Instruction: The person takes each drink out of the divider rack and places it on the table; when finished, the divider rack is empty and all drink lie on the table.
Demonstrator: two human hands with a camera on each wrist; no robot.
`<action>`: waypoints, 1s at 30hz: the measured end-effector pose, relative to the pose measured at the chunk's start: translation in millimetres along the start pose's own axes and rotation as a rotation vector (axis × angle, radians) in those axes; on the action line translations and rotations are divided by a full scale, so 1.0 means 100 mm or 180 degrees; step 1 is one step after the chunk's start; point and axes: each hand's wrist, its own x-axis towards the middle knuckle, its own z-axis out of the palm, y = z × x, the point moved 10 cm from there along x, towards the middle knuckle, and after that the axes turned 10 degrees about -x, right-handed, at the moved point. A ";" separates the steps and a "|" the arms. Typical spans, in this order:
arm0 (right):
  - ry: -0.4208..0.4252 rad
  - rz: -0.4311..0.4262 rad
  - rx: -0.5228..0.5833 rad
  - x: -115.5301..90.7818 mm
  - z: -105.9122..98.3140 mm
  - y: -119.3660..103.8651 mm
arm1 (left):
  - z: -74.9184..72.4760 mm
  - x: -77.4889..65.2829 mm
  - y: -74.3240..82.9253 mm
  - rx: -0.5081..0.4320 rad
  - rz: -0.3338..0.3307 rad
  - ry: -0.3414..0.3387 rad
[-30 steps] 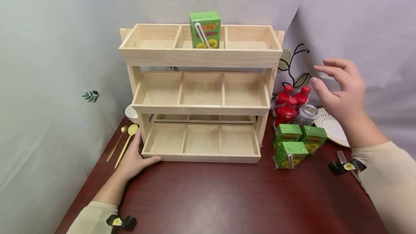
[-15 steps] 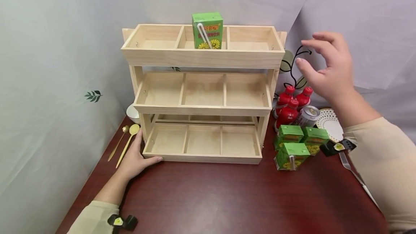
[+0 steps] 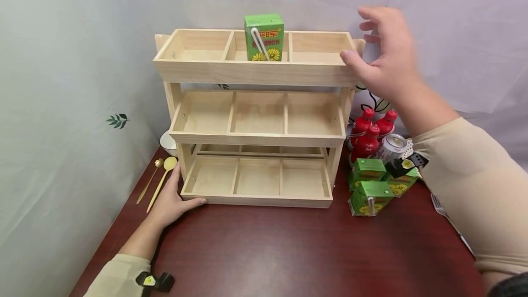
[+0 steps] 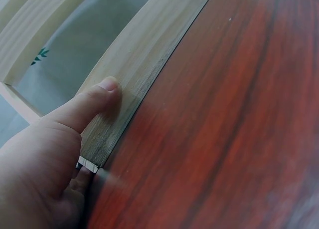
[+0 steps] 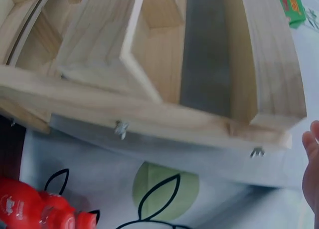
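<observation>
A three-tier wooden shelf (image 3: 255, 73) stands on the table, each tier split into three compartments. My left hand (image 3: 168, 203) grips its lower left corner; in the left wrist view the thumb (image 4: 94, 102) lies on the bottom tray's front board, with fingers around its end. A green drink carton (image 3: 265, 40) with a straw stands in the top tier's middle compartment. Beside the top right end, my right hand (image 3: 389, 54) is raised with fingers loosely bent, holding nothing. In the right wrist view, part of the right hand (image 5: 311, 164) shows apart from the shelf end.
Right of the shelf stand three green drink cartons (image 3: 371, 198), three red bottles (image 3: 365, 143) and a can (image 3: 392, 147). A fork (image 3: 449, 221) lies near the right sleeve, which mostly hides a plate. Left are a white bowl (image 3: 167, 142) and two gold utensils (image 3: 158, 186).
My right hand has moved up and left, from above the bottles to the shelf's top right end. The left hand stays at the lower corner.
</observation>
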 end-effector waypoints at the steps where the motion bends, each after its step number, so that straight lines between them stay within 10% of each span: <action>1: -0.0079 0.0088 0.0052 0.03 0.03 -0.01 | 0.00 0.00 0.00 0.0012 -0.0003 0.0009; 18: -0.0611 0.0367 0.0573 0.49 0.66 -0.36 | 0.03 -0.02 0.00 0.0087 -0.0023 0.0044; 30: -0.1044 0.0223 0.0266 0.47 0.98 -0.63 | 0.05 -0.02 0.04 -0.0007 0.0043 0.0016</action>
